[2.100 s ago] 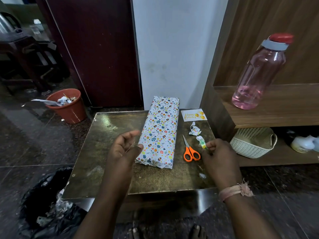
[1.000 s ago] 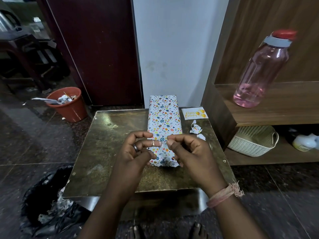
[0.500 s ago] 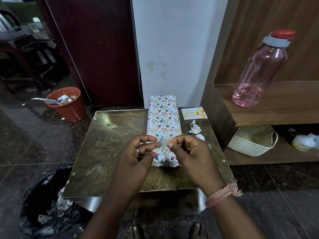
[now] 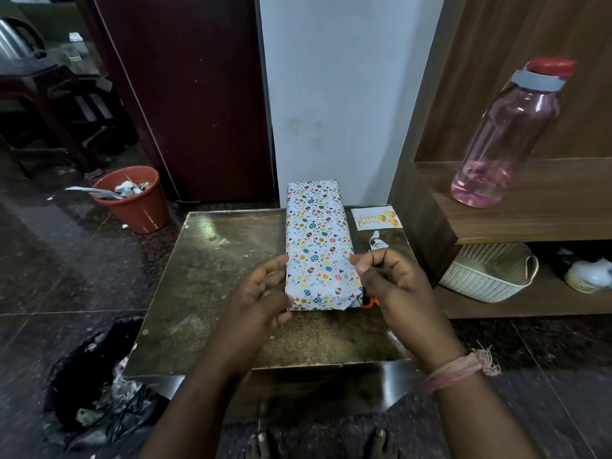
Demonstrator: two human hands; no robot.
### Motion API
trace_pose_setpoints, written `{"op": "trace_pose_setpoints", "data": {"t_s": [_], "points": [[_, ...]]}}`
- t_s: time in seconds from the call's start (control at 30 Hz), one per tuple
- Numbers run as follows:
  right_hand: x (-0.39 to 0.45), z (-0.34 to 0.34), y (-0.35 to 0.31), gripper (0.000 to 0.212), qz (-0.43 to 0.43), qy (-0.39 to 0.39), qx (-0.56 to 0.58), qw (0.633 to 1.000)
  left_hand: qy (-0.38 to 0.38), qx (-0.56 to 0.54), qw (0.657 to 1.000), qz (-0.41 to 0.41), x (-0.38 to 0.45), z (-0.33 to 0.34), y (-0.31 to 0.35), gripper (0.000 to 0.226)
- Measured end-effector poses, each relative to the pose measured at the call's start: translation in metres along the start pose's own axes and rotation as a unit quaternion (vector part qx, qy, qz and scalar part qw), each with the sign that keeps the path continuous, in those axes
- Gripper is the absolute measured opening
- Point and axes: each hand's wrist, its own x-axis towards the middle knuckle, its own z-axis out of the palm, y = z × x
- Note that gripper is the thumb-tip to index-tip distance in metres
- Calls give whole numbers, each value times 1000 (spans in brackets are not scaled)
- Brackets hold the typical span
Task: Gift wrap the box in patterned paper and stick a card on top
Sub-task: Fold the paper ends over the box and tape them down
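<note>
Down on the floor at the far left there is a black bin bag (image 4: pixel 92 385) with scraps in it, and further back an orange bucket (image 4: pixel 135 200) holding paper waste. The low brown surface (image 4: pixel 215 293) stands between them and the wooden shelving. The left hand (image 4: pixel 261 293) hangs over the middle of the surface with its fingers loosely curled and slightly spread, the thumb touching the near left corner of the wrapped box (image 4: pixel 318 246); it grips nothing that I can see. The box, fully covered in white paper with small coloured eggs and hearts, lies lengthwise along the middle of the surface, its far end reaching past the back edge toward the white wall. The right hand (image 4: pixel 394 286) sits just beside the box's right side with thumb and forefinger pressed together in a pinch; whether something tiny is held between them I cannot tell. A bit of orange scissor handle (image 4: pixel 369 302) peeks out under that hand. At the back right corner of the surface lies the birthday card (image 4: pixel 376 218), flat and apart from the box, with a crumpled paper scrap (image 4: pixel 376 245) just in front of it. On the shelf to the right stands a pink water bottle (image 4: pixel 510 137), and below it a cream basket (image 4: pixel 490 270)
</note>
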Motion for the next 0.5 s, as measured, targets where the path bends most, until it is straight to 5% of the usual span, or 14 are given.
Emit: {"op": "trace_pose_setpoints", "data": {"t_s": [0.27,0.5], "points": [[-3,-3,-10,10,16,-36,174,984,6,-107,994,9,1,4,-2,49],[-6,-8,-8,9,3,-99,85,991,20,-156,987,9,1,7,-2,58]]}}
